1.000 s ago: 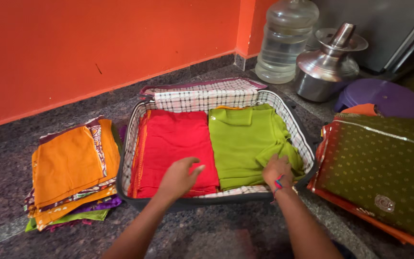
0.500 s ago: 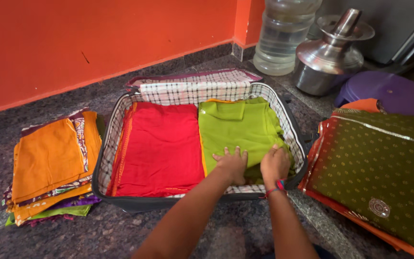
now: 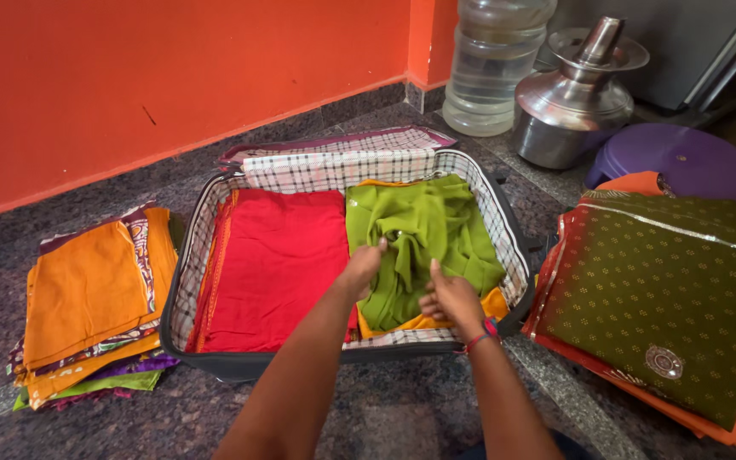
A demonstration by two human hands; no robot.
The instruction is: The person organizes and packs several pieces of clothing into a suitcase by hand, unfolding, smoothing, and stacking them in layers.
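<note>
Green cloth (image 3: 419, 238), flat before, now bunches gripped by left hand (image 3: 361, 266) and right hand (image 3: 449, 298).

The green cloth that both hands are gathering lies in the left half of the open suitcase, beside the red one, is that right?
Not quite: the head view shows the green cloth in the right half of the suitcase; the red cloth fills the left half. The left hand and right hand do gather it.

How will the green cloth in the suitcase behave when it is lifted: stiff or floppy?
Probably floppy: the green cloth is bunched into loose folds where the left hand and right hand gather it. It looks light and thin, so it would likely sag and lose its fold. It seems unlikely to slide out of a grip.
</note>
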